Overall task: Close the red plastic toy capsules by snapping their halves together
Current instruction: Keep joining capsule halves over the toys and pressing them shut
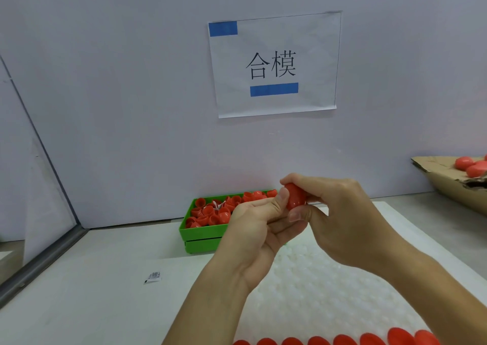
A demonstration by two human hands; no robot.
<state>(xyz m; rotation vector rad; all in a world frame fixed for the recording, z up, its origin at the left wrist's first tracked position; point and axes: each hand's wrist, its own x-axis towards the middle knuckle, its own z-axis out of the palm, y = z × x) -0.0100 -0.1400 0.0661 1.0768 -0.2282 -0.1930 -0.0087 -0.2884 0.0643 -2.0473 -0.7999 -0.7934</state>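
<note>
Hands [311, 223] round red capsule [295, 199]

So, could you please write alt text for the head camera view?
Two bare hands, left hand and right hand, grip a red plastic toy capsule above a white bubble-textured mat. Behind sits a green plastic tray of red capsule halves.

Head view looks forward-down, close over table [79, 292]
</note>
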